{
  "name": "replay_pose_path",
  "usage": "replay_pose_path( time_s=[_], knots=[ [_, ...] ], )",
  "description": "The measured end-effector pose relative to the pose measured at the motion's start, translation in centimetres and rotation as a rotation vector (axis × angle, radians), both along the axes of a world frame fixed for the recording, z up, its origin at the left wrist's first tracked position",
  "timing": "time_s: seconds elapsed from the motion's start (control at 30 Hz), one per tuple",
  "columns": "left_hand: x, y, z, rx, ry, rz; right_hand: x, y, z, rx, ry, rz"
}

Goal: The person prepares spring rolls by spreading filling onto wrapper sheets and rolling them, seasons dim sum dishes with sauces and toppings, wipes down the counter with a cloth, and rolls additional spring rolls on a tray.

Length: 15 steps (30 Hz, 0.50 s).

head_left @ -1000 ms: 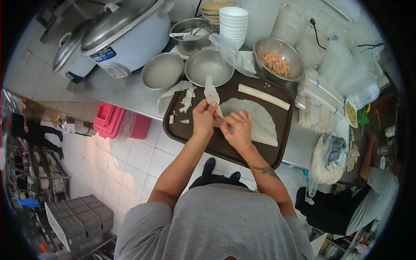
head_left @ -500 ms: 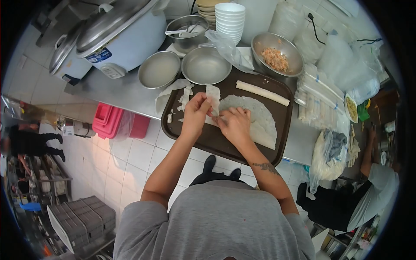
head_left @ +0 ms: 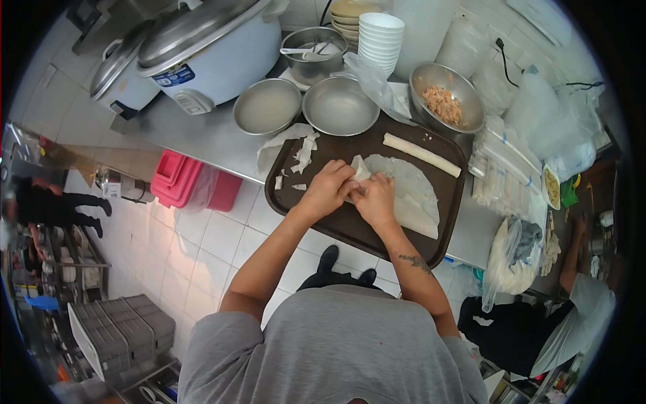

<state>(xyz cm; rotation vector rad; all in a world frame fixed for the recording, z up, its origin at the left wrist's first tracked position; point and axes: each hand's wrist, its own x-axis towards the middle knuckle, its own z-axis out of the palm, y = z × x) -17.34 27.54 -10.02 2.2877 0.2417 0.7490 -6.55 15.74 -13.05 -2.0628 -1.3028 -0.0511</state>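
Note:
My left hand [head_left: 328, 191] and my right hand [head_left: 375, 199] meet over the brown tray [head_left: 452, 222]. The fingers of my left hand are closed on a small piece of wrapper [head_left: 361, 171]. My right hand's fingers are curled at the left end of the round wrapper sheet [head_left: 404, 180], whose near edge is folded over; what they pinch is hidden. Beyond the sheet lies a finished-looking long white roll [head_left: 422, 154]. Torn scraps [head_left: 305, 153] rest on the tray's left side.
Behind the tray stand a metal bowl [head_left: 341, 106], another with cloudy liquid [head_left: 267, 106], and one with orange filling [head_left: 447, 98]. Bagged white rolls [head_left: 500, 161] are at the right. A pink bin [head_left: 176, 179] stands lower left. A co-worker [head_left: 565, 316] is at the right.
My left hand has moved right to meet my right hand, bringing the wrapper piece down against the sheet's left end. The whole view has shifted slightly.

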Motion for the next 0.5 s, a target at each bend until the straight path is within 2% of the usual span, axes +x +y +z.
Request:
replay_pose_path(
  time_s=[0.03,0.13,0.23,0.3,0.33,0.43,0.47,0.5],
  knots=[
    [0.2,-0.1,-0.4,0.05,-0.015,0.02,-0.3,0.0,0.0,0.056,0.027,-0.003],
    [1.1,-1.2,-1.6,-0.243,-0.121,0.248,-0.8,0.0,0.9,0.053,-0.018,0.048],
    [1.5,2.2,-2.2,-0.652,-0.2,0.484,-2.5,-0.8,-0.2,0.044,0.025,0.131],
    [0.7,4.6,-1.5,-0.659,-0.177,0.461,-2.4,-1.1,0.4,0.085,0.008,0.109],
    [-0.2,5.6,-1.4,-0.575,-0.029,0.506,-2.0,-1.1,1.3,0.074,-0.004,0.092],
    [-3.3,7.1,-0.5,-0.52,0.484,0.272,-0.6,-1.0,2.1,0.003,-0.013,0.118],
    [-3.7,7.0,-0.2,-0.47,0.694,0.267,-0.3,-1.1,2.4,-0.031,-0.016,0.139],
    [-3.9,6.5,0.0,-0.328,0.683,0.332,0.1,-1.2,2.9,-0.066,-0.02,0.161]
  ],
)
